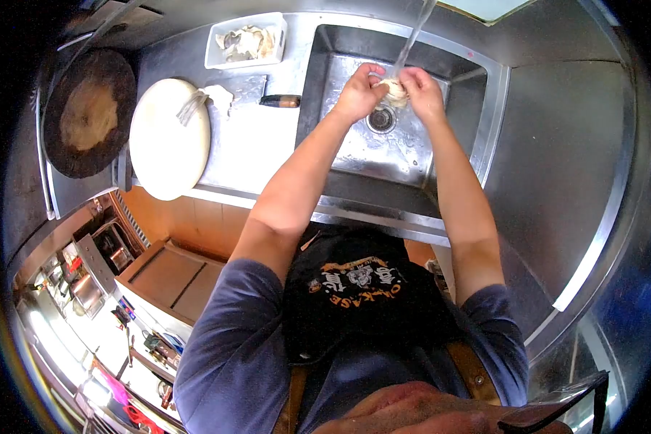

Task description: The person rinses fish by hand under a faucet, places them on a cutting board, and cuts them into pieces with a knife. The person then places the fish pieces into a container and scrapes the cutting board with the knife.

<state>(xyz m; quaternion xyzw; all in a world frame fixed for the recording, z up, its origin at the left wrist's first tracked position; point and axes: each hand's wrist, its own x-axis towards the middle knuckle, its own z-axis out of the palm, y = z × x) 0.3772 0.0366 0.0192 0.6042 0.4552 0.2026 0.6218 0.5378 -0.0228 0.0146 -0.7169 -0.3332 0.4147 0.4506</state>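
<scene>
Over the steel sink (362,148), my left hand (362,92) and my right hand (423,92) pinch a pale, soft, folded piece of food (393,97) between them. A stream of water (410,47) from above runs onto it. Just below the piece is the round drain (380,120). The fingers of both hands are curled against the piece, and its exact kind cannot be made out.
Left of the sink are a plastic container (211,54) holding similar pale pieces, a cleaver (280,101) with a dark-and-wood handle, and a round white cutting board (168,155) with a crumpled clear plastic bag (192,107). A dark round wooden block (87,119) stands at far left.
</scene>
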